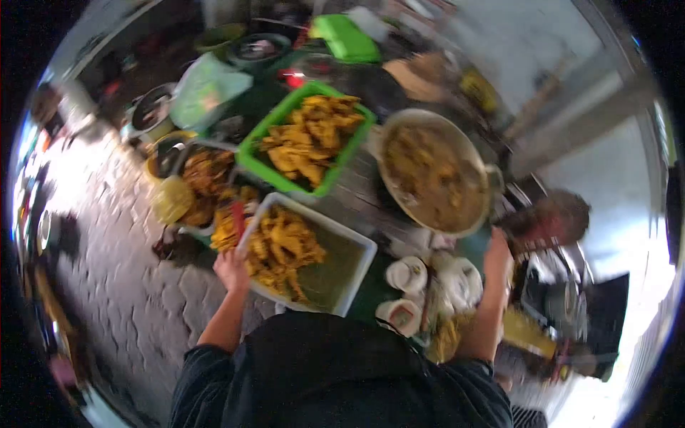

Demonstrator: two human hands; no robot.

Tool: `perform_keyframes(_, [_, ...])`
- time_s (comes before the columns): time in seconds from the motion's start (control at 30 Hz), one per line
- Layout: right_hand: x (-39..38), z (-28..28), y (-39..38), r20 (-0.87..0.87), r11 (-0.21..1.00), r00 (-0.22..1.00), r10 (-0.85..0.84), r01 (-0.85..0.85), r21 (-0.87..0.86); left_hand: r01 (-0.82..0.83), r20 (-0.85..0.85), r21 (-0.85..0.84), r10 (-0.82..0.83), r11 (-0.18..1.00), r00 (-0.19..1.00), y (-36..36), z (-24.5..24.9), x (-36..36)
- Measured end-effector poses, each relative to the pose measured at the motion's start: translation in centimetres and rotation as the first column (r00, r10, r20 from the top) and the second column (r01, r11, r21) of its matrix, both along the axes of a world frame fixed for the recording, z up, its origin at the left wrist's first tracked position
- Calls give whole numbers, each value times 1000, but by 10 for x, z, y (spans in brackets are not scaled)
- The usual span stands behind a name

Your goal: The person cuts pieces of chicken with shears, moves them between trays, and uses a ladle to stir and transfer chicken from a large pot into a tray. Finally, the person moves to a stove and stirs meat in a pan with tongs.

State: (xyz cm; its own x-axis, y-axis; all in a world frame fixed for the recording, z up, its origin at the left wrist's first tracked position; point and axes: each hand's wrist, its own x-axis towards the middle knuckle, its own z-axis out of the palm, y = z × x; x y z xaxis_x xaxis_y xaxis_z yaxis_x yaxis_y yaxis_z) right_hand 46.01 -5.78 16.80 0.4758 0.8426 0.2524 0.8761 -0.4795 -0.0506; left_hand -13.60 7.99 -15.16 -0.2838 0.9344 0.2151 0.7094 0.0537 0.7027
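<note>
The left hand (232,269) is at the left rim of the white tray (360,274), its fingers bent close to the lower end of a red strip (237,217). Whether it grips the rim, the strip or neither, I cannot tell. The yellow pieces (280,246) are heaped in the left part of the tray, near that hand; the right part shows a dull greenish surface, with open room between the heap and the right rim.

The right hand (498,250) is well apart from the tray, just beside the lower right edge of the large round pot (435,175), below its side handle (494,178). It is blurred, so I cannot tell whether it is open or closed. The pot holds more pieces in brownish liquid, and its pale rim stands around them.

Beyond the tray, the green basket (246,158) holds a high pile of yellow pieces that leaves little room inside its walls. A strip of grey surface (349,189) runs between basket and pot. White tubs (406,274) stand between the tray and the right arm, making that side tight. Left of the left forearm, the paved floor (128,285) lies open beside the work area.
</note>
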Motion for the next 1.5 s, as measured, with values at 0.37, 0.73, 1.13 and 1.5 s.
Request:
perform_keyframes(0.37, [-47,82,-37,96,938,983,-155,177,-299,11,-392,-179,-82,984,916,-9,60,12])
perform_keyframes(0.73, [-29,7,22,189,880,981,-33,118,-461,-24,-403,-203,-61,979,913,-9,62,13])
perform_keyframes(1.13, [0,38,33,115,890,989,-98,139,-435,24,-389,-145,-80,989,918,-9,62,12])
perform_keyframes(1.5, [-32,-16,-23,-140,979,973,-182,165,-120,-1,-400,-169,-67,986,914,-7,57,9])
